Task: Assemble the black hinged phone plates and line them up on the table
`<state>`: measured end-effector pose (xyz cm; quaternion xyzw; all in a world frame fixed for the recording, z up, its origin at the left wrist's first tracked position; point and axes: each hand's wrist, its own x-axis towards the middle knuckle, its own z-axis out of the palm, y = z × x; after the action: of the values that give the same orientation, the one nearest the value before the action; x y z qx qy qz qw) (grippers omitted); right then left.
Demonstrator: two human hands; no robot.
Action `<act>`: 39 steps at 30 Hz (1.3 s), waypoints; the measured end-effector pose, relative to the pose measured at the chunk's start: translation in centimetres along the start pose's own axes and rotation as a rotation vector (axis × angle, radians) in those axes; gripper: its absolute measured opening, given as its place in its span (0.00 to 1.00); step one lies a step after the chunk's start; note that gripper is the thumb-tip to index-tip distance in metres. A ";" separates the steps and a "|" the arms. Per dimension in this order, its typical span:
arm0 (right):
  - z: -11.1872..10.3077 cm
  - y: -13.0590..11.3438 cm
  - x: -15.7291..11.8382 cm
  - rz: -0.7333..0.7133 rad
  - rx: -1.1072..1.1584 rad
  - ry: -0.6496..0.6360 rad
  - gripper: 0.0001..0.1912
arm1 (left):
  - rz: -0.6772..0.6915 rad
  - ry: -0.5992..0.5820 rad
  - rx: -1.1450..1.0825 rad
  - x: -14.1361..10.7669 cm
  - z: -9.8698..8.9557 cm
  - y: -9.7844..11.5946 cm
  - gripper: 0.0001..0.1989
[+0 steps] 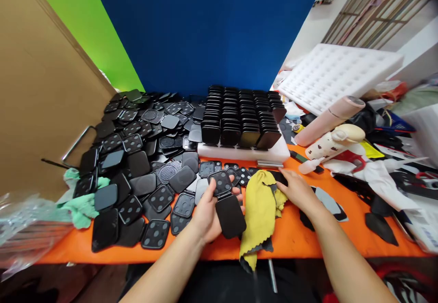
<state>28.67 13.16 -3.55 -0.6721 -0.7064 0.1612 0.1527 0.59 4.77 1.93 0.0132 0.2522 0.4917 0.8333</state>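
My left hand (209, 211) is closed around an unfolded black hinged case (231, 216). Its upper leaf has grey round dots, and the lower leaf is plain black. Beside it a yellow cloth (259, 207) with a dark underside drapes over the table's front edge. My right hand (297, 191) reaches to the cloth's far right side, thumb and fingers bent about the end of a dark piece (278, 176) whose kind I cannot make out. Several dotted cases (244, 176) lie just beyond my left hand.
A heap of loose black cases (137, 157) covers the left side. Rows of upright black cases (239, 116) stand in a white foam tray (236, 152) at the back. To the right are a pink cylinder (330, 119), a white squeeze bottle (310, 165) and a foam slab (338, 72).
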 end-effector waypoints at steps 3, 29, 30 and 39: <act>-0.5 0.0 -0.2 0.040 -0.001 -0.041 0.20 | 0.031 0.038 0.027 -0.2 0.1 -0.1 0.18; 0.0 -4.9 -7.6 -0.006 0.183 0.192 0.14 | 0.011 -0.238 -0.056 -1.6 -1.6 0.1 0.20; -0.1 -5.5 -7.9 -0.025 0.282 0.221 0.13 | 0.019 -0.227 -0.058 -1.6 -1.6 0.1 0.20; 3.1 -12.5 -9.4 -0.443 0.414 0.085 0.21 | 0.000 -0.275 -0.059 -1.7 -1.2 -1.3 0.19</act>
<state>16.57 3.14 -0.90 -0.4626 -0.7807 0.2363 0.3473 0.46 2.42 1.29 0.0561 0.1209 0.4926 0.8600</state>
